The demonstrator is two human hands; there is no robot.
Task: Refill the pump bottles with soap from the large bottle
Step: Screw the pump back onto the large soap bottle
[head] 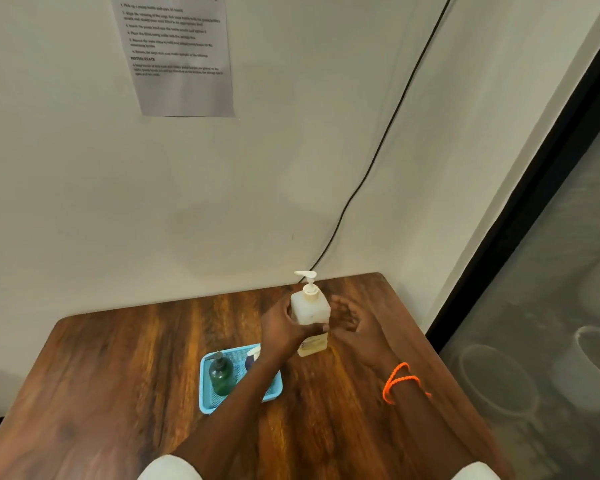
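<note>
White sleeves sit lowest in my view, and both arms reach out from them over the brown wooden counter. My left hand is wrapped around the big soap bottle, with the thumb across its front. My right hand is just beside the bottle on the other side, fingers loose and curved, holding nothing (it may be brushing the bottle, I cannot tell). An orange band goes round that wrist.

I think the step now is getting the big bottle ready to pour. To do it well, I should hold the body still with the left hand and let the right hand twist the white pump top off slowly, keeping the bottle straight up so no soap spills.

It stands upright on the counter, near the far edge by the wall. It looks pale and creamy, with yellow soap showing low down, so it seems mostly used.

Two small pump bottles wait in the blue tray: a green bottle and a dark blue one, partly hidden by my arm.
</note>
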